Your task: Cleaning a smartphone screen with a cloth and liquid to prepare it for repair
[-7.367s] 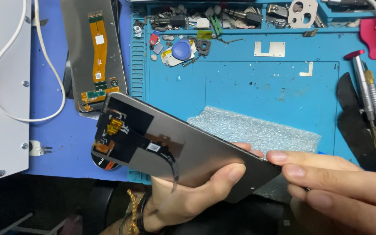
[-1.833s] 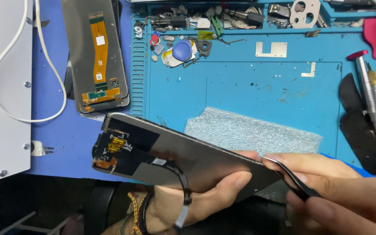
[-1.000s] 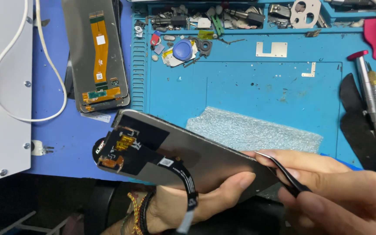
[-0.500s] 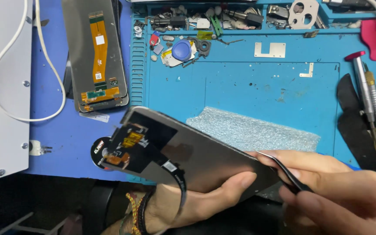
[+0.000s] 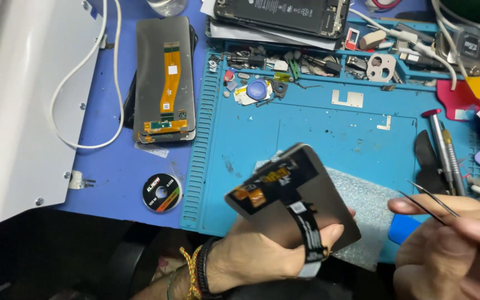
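Lower centre: left hand (image 5: 262, 253) grips phone screen panel (image 5: 301, 200) from beneath, rear face up, above the blue mat (image 5: 318, 133).
Flex cable (image 5: 306, 230): hangs over its lower edge.
Right hand (image 5: 451, 250): lower right, pinching tweezers (image 5: 426, 200), tips off the panel.
Handling: light, thin, brittle; hold by edges, cable tears easily.

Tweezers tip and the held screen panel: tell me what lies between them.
In the head view, only the grey foam sheet on the blue mat shows behind the gap between the tweezers in the right hand and the screen panel held by the left hand.
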